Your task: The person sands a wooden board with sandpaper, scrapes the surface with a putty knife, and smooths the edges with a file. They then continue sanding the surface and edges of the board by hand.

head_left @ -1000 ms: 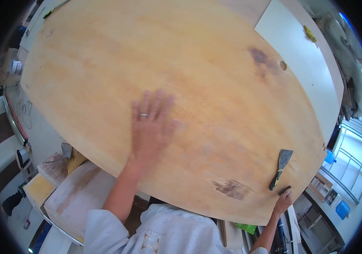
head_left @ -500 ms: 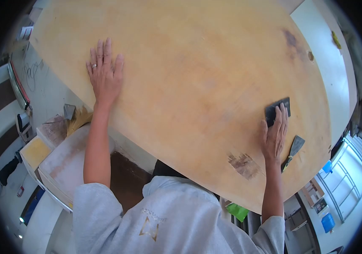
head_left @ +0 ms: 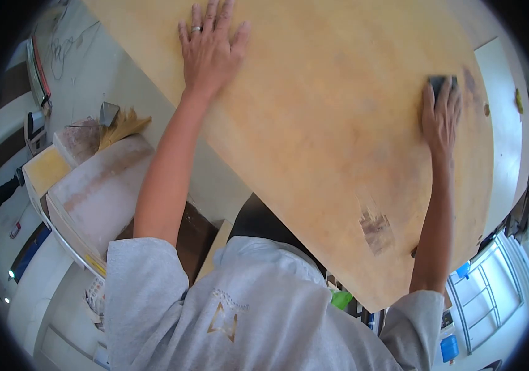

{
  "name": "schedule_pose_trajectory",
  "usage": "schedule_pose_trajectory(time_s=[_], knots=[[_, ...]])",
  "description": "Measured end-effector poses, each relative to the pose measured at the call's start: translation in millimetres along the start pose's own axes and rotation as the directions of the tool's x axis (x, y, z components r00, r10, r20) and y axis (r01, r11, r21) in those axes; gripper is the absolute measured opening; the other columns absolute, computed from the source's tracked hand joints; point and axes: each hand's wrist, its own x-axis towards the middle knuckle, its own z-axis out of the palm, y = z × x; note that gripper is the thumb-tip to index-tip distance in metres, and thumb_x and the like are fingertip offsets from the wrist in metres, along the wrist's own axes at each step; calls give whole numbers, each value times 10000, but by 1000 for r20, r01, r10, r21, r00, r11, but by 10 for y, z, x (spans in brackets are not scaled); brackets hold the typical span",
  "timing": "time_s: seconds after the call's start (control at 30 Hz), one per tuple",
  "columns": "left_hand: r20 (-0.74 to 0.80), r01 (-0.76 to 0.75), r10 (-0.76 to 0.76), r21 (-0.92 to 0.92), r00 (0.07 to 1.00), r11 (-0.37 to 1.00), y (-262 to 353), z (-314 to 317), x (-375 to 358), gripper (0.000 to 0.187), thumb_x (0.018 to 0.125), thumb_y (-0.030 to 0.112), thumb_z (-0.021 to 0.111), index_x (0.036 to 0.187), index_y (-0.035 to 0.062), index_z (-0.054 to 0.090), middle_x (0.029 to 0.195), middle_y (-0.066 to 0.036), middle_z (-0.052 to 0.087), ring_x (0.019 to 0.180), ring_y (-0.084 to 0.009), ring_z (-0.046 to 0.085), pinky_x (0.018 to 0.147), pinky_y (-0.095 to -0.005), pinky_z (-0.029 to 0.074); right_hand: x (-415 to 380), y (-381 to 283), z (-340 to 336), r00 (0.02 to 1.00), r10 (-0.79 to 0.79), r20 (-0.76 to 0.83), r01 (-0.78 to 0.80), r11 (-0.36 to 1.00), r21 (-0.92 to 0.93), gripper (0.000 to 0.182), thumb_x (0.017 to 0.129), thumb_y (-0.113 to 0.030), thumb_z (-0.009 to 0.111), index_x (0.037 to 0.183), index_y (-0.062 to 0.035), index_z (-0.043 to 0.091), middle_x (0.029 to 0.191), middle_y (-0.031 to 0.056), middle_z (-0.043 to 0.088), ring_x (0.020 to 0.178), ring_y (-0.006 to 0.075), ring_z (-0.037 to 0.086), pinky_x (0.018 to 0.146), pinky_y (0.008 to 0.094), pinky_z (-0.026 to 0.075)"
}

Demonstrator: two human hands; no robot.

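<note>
A large tan wooden board (head_left: 301, 142) spreads out before me, its near corner close to my body. My left hand (head_left: 212, 55) lies flat on the board near its left edge, fingers spread, with a ring on one of them. Toward the far right, my right hand (head_left: 442, 117) presses a dark, flat sanding block (head_left: 442, 80) against the surface, its palm and fingers covering most of it. A rough brown bare patch (head_left: 375, 232) marks the board nearer to me. My right forearm hides the scraper, except perhaps the dark handle end (head_left: 413, 252) beside it.
Left of the board stand pale dusty blocks (head_left: 100, 191), with a straw brush (head_left: 125, 128) and a small metal scoop-like piece (head_left: 108, 113) on top. A white panel (head_left: 502, 123) extends beyond the right edge. A green bag (head_left: 340, 300) shows below the near corner.
My right hand has slid the sanding block farther away across the board. My left hand sits farther forward too. The view has shifted, and the scraper is now mostly behind my right forearm.
</note>
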Motion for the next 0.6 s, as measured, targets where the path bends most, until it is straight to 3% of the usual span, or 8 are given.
schedule_pose_trajectory(time_s=[0.13,0.2,0.27,0.37,0.4,0.43,0.5,0.6], knots=[[-9,0,0,13,1000,1000,-1,13,47,712,1053,441,506,1655,93,350,1704,-190,345,1603,-397,237,1313,-557,116,552,-498,161,984,-163,-70,168,984,66,885,1024,-599,527,1631,16,337,1663,345,302,1563,488,265,1291,556,180],[11,5,-5,22,1000,1000,22,3,29,704,1059,440,495,1655,93,351,1708,-188,341,1604,-395,237,1313,-555,114,452,-802,296,967,-250,-47,246,967,-66,776,1087,-585,422,1671,-86,318,1721,257,268,1601,440,211,1302,553,136],[25,16,-17,21,1000,1000,24,-13,43,698,1064,441,485,1656,97,351,1716,-185,330,1607,-392,233,1314,-553,110,-91,-1409,158,942,-324,-92,335,929,157,872,1019,-603,556,1648,-41,332,1701,293,280,1587,474,225,1293,595,143],[67,44,-47,45,997,998,-59,15,60,705,1058,451,498,1663,123,346,1729,-175,306,1613,-383,217,1313,-558,114,-1060,-2119,-141,922,-386,-16,372,875,311,1041,895,-650,668,1594,62,372,1654,373,296,1548,545,256,1284,628,160],[-10,-50,52,124,999,991,-240,185,98,675,1072,482,482,1663,178,364,1722,-139,338,1600,-378,258,1298,-573,144,-1342,-2253,-253,918,-396,36,349,846,404,1098,852,-677,700,1585,73,377,1654,380,292,1551,556,245,1281,648,154],[-83,-138,156,193,984,971,-405,402,121,645,1087,512,467,1662,232,382,1715,-103,371,1587,-373,299,1284,-588,174,-1626,-2385,-307,910,-409,67,351,847,399,1103,852,-698,692,1592,56,379,1663,364,290,1565,534,236,1283,648,147],[-175,-151,171,122,970,981,-432,561,52,654,1094,544,438,1675,254,354,1729,-99,343,1594,-367,290,1283,-588,180,-2116,-2316,-399,910,-392,134,318,869,380,1104,852,-726,678,1604,26,381,1684,335,279,1589,496,216,1286,649,134],[-160,-114,130,103,979,988,-129,541,-259,660,1092,569,416,1678,274,342,1738,-101,323,1588,-388,302,1279,-620,176,-2656,-2121,-503,931,-309,195,217,897,385,1099,845,-715,699,1624,-13,369,1715,295,248,1614,459,183,1291,646,107]])
